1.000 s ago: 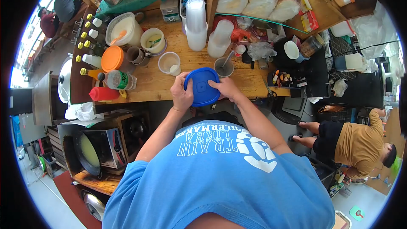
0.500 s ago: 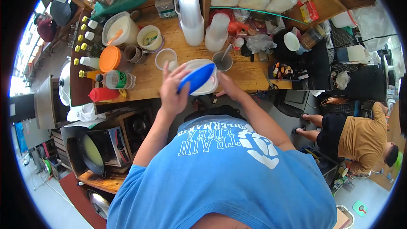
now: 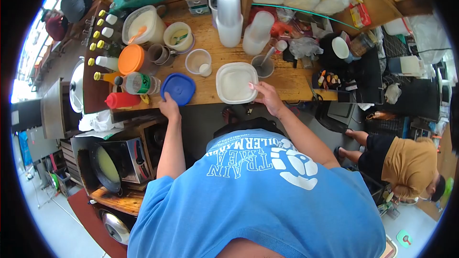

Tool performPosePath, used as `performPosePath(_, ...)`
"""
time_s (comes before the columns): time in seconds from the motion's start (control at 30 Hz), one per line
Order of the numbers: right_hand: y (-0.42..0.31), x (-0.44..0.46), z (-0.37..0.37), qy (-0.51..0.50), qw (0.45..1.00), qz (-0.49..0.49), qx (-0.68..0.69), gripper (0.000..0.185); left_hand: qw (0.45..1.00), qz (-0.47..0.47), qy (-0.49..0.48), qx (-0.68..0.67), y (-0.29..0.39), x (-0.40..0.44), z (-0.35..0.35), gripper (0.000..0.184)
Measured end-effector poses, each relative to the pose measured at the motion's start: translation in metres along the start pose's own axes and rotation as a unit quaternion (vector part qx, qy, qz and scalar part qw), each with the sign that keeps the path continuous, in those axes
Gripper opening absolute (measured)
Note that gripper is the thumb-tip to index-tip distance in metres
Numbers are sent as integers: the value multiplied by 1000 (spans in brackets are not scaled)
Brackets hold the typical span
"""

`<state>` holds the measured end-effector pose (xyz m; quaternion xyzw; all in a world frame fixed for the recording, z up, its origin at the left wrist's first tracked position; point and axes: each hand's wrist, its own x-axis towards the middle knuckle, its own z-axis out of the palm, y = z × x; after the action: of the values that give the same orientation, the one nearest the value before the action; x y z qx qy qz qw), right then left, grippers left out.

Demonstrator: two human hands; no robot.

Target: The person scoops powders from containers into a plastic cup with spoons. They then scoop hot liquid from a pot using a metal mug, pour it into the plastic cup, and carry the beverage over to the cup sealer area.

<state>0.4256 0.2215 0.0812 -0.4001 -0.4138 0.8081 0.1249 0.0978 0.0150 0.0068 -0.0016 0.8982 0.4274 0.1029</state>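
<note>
The blue lid [image 3: 178,89] lies at the front edge of the wooden counter, left of centre, with its near rim pinched by my left hand [image 3: 169,106]. My right hand [image 3: 267,98] grips the right side of a white square tub [image 3: 236,83], which is open and holds something white. Behind the tub's right corner stands a clear cup [image 3: 262,66] with a utensil in it. A clear round container [image 3: 198,61] with a small white cup [image 3: 205,69] is between the lid and the tub, farther back.
Stacked plastic cups [image 3: 229,16] stand at the back. Bottles, an orange-lidded jar [image 3: 131,59] and a red squeeze bottle [image 3: 122,100] line the left. Scissors [image 3: 317,96] lie at the right edge. A wok [image 3: 106,168] is at lower left; a person [image 3: 406,165] is at right.
The blue lid has come off the white tub and moved left onto the counter with my left hand. The tub, now uncovered, stays in my right hand near the counter's front edge.
</note>
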Motion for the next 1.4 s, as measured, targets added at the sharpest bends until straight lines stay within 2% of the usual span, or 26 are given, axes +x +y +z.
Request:
performPosePath(0.03, 5, 3, -2, 0, 1000, -8, 16, 35, 1000, -3, 6, -3, 11, -7, -5, 50)
performPosePath(0.1, 2, 0, 6, 13, 999, -9, 44, 37, 978, 106, 168, 69, 29, -22, -14, 38)
performPosePath(0.13, -1, -1, 9, 33, 996, -12, 79, 38, 978, 107, 169, 67, 52, -33, -24, 38)
performPosePath(0.17, -3, -1, 11, 36, 996, -12, 81, 38, 950, 276, 138, 39, 82, -49, -39, 31)
performPosePath(0.2, -4, -1, 13, 32, 994, -18, 104, 41, 894, 436, 101, 10, 107, -67, -51, 25)
performPosePath(0.23, -2, -4, 15, 27, 991, -23, 126, 43, 899, 436, -22, -30, 126, -86, -48, 12)
performPosePath(0.27, -1, -4, 16, 26, 992, -23, 125, 43, 875, 469, -116, -11, 143, -103, -40, 10)
performPosePath(0.3, 0, -2, 16, 16, 992, -25, 124, 45, 827, 521, -209, 19, 161, -117, -31, 10)
performPosePath(0.33, 1, -2, 17, 7, 992, -28, 125, 47, 793, 527, -296, 83, 169, -130, -14, 15)
performPosePath(0.4, 1, -3, 22, 6, 992, -32, 121, 48, 712, 559, -390, 167, 182, -149, 22, 19)
performPosePath(0.43, 1, -4, 23, 5, 993, -35, 113, 50, 707, 563, -394, 165, 183, -151, 37, 19)
performPosePath(0.5, 1, -5, 20, 2, 993, -42, 109, 49, 668, 549, -421, 276, 185, -157, 61, 17)
performPosePath(0.53, 3, -6, 20, -8, 994, -43, 104, 48, 682, 555, -422, 220, 181, -154, 65, 18)
performPosePath(0.57, 0, -10, 22, -5, 993, -45, 108, 48, 679, 557, -424, 221, 179, -152, 64, 18)
performPosePath(0.63, -6, -18, 27, 6, 996, -48, 75, 48, 734, 511, -415, 165, 175, -143, 61, 18)
performPosePath(0.7, 1, -14, 23, 11, 996, -46, 81, 48, 736, 504, -418, 170, 180, -141, 46, 22)
performPosePath(0.77, 4, -15, 19, 18, 995, -41, 85, 47, 785, 458, -399, 120, 182, -147, 34, 25)
performPosePath(0.8, 2, -17, 19, 11, 996, -36, 86, 47, 766, 502, -386, 109, 179, -145, 34, 30)
performPosePath(0.83, 0, -19, 19, 4, 996, -32, 86, 46, 763, 504, -389, 110, 178, -148, 33, 30)
performPosePath(0.9, 1, -17, 15, 9, 997, -28, 75, 45, 771, 517, -347, 136, 186, -156, 22, 22)
performPosePath(0.93, 3, -17, 16, 10, 998, -21, 60, 44, 770, 517, -348, 137, 184, -156, 24, 22)
performPosePath(1.0, -13, -27, 28, 9, 998, -24, 60, 43, 727, 560, -353, 183, 176, -154, 31, 16)
performPosePath(1.13, -11, -14, 35, 15, 999, -28, 42, 45, 727, 540, -399, 145, 167, -163, 34, 13)
performPosePath(1.27, -25, -15, 48, 3, 999, -21, 40, 47, 763, 491, -409, 94, 173, -158, 24, 16)
performPosePath(1.4, -32, -17, 56, 31, 999, -9, 20, 51, 809, 431, -396, 48, 185, -150, 3, 19)
